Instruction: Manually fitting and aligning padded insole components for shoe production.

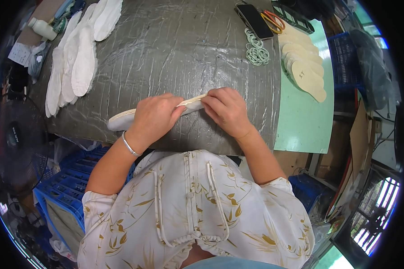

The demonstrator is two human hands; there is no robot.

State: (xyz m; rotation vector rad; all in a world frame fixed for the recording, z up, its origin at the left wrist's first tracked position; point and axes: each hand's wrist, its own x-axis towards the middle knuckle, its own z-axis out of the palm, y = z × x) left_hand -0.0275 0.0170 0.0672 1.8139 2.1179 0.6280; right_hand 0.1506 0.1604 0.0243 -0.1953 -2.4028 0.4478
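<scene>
Both my hands grip a long, sole-shaped piece (122, 120) with a grey-white side and a cream edge, held on its side over the near part of the table. My left hand (155, 117) wraps over its middle, thumb pressed against the cream edge. At its right end, my right hand (226, 110) pinches the edge between thumb and fingers. The piece's left end sticks out past my left hand. My fingers hide parts of its middle and its right tip.
White fleecy insoles (83, 65) lie at the table's left. Cream sole-shaped pieces (307, 76) overlap on a green board (300, 125) at right. Beyond my right hand are pale green cord loops (257, 54), a phone (254, 21) and orange-handled scissors (274, 21). A fan (15, 134) stands left.
</scene>
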